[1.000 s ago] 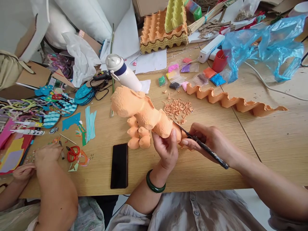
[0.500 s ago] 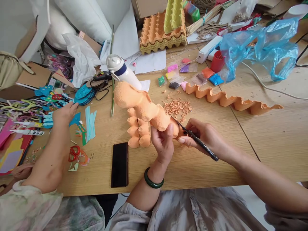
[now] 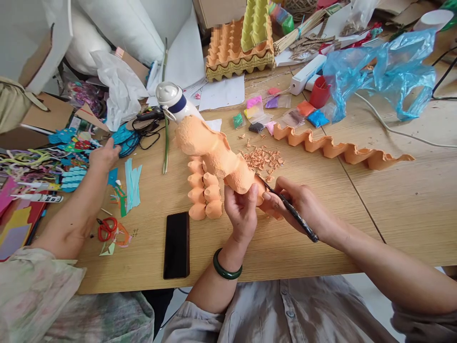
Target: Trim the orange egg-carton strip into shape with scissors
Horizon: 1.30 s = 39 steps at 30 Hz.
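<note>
From the head view, your left hand [image 3: 243, 212] is closed around the lower end of one lumpy orange strip of moulded egg-carton pulp [image 3: 214, 152], thumb up against it, lifting it tilted above the wooden table [image 3: 392, 200]. Your right hand [image 3: 303, 207] pinches one thin black-handled tool [image 3: 289, 209], its tip touching the strip's lower end beside your left thumb. Just behind your left hand lies a cluster of orange carton cups [image 3: 203, 190], at least seven showing. One black phone [image 3: 176, 245] lies flat near the table's front edge. One long wavy orange carton strip [image 3: 339, 150] lies to the right, one heap of orange scraps [image 3: 266, 159] between it and the held strip. A co-worker's hand [image 3: 103, 157] rests on blue paper cut-outs; one pair of red scissors [image 3: 107, 228] lies by their forearm.
</note>
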Motion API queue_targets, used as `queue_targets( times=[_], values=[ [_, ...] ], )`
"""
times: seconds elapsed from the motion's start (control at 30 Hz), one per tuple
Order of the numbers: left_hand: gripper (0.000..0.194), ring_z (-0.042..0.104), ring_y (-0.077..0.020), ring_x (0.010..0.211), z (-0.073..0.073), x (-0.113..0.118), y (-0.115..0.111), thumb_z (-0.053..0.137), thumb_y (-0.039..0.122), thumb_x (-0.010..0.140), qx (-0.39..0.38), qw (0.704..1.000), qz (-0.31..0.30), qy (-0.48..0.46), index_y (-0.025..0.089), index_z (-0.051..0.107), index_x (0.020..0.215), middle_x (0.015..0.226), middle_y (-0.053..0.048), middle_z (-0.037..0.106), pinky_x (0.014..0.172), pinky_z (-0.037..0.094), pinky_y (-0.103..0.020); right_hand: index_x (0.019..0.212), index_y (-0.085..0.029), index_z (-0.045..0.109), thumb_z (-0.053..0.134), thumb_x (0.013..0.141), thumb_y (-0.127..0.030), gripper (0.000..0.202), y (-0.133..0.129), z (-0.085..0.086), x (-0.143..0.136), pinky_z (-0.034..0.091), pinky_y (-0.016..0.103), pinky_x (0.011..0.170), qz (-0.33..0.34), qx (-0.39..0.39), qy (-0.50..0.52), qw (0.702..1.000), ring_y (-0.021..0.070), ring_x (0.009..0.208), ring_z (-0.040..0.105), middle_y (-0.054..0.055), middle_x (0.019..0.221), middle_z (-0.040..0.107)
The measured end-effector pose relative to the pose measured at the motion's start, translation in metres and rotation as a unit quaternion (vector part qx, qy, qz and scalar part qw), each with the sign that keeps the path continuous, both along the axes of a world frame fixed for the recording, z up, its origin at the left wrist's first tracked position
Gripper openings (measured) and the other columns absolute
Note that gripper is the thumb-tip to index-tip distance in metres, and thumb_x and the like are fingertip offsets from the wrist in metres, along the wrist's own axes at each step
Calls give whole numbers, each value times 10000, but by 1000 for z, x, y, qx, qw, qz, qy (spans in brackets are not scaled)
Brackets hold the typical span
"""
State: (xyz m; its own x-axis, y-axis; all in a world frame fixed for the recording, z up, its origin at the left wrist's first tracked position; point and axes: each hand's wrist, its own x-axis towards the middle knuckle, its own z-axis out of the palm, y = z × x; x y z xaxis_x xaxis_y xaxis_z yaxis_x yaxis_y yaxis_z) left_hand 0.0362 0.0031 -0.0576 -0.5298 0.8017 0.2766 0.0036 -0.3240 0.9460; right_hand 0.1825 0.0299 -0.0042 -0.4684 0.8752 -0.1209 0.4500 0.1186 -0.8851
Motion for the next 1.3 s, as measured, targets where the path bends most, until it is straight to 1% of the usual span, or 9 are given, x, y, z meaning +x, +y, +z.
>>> queue_targets(
  times=[0.17,0.33,0.53,0.63,0.77,0.87,0.97,1.17,1.3],
  values=[
    [288,740,-186,1100,1,-2,2,812,401,904,17,1000,-12,-14,227,702,1104,1071,-40,788,1030,550,-275,795,-266,380,482,955,-778,546,-1,4,0,237,263,524,-2,5,1,1000,118,513,314,-47,545,455],
    [305,731,-201,1128,0,-4,3,835,430,877,13,1000,-4,-21,227,721,1074,984,-23,779,1058,540,-298,793,-260,389,535,924,-797,571,-1,2,-1,264,253,505,-2,-12,17,1000,119,514,389,-19,570,544],
    [434,714,-240,1220,7,-11,11,851,520,823,-27,996,-4,-87,249,740,1142,1184,-56,792,1074,557,-344,833,-232,500,718,832,-764,575,9,-7,5,271,228,442,-30,-71,87,993,101,466,416,-45,544,542],
    [418,719,-254,1233,11,-18,18,839,509,815,-51,986,-41,-153,268,752,1146,1251,-71,784,1053,584,-368,909,-216,558,781,773,-761,605,17,-8,9,302,222,405,-65,-94,128,985,97,457,434,-57,569,525],
    [364,735,-270,1208,12,-24,23,757,477,867,-123,960,-85,-235,239,758,1143,1273,-106,783,1050,600,-418,943,-219,557,807,730,-777,648,27,-10,12,438,249,412,-104,-135,156,973,103,466,466,-62,599,511],
    [366,722,-276,1241,11,-23,23,709,487,898,-152,942,-121,-273,201,761,1121,1251,-114,787,1088,575,-423,914,-233,516,790,759,-774,626,32,-15,13,483,269,422,-92,-172,164,967,111,462,485,-69,578,487],
    [421,728,-303,1222,11,-23,23,665,575,912,-181,930,-167,-271,201,767,1075,1194,-122,796,1042,594,-448,865,-239,481,758,808,-758,591,35,-21,12,468,265,412,-66,-193,180,962,116,457,515,-64,578,490],
    [375,755,-258,1031,20,-25,23,627,596,924,-208,914,-184,-295,252,763,989,972,-79,784,898,630,-403,968,-216,563,756,828,-716,553,34,-30,10,418,260,427,-50,-138,143,979,115,442,500,-68,585,523],
    [386,751,-278,1069,22,-23,23,633,603,929,-204,913,-192,-298,249,754,1027,1072,-95,788,900,641,-420,1042,-205,581,756,872,-593,459,32,-36,11,385,244,510,-44,-39,116,992,111,558,499,-47,673,568]
  ],
)
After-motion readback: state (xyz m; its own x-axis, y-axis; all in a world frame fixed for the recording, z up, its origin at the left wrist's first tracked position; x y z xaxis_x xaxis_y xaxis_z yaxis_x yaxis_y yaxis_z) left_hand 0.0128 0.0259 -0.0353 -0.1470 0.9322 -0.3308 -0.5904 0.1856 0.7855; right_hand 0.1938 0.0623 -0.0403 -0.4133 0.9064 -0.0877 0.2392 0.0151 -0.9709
